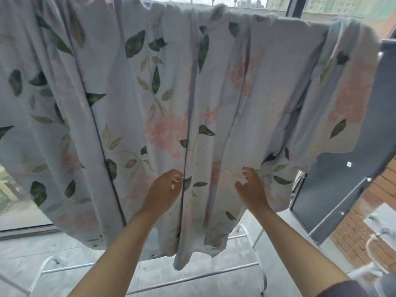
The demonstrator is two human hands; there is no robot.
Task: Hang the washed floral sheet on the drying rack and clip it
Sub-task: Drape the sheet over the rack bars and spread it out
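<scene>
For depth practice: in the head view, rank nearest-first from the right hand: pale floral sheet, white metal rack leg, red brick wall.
1. Pale floral sheet, at the right hand.
2. White metal rack leg, below.
3. Red brick wall, far right.

floral sheet (167, 99) draped over rack, hanging folds

The scene is lit by soft, even daylight from the window (246, 1) behind the floral sheet (167, 93), so the cloth is backlit, its folds are marked by thin dark shadow lines, and only faint shadows are cast on the pale floor (192, 281). Strong wide-angle distortion is seen: the sheet's top edge is bowed and straight lines are bent toward the corners. The whole picture is rendered slightly soft, with blur noticed at the fingertips of the left hand (165, 189) and right hand (251, 188) and in the lower right corner.
</scene>
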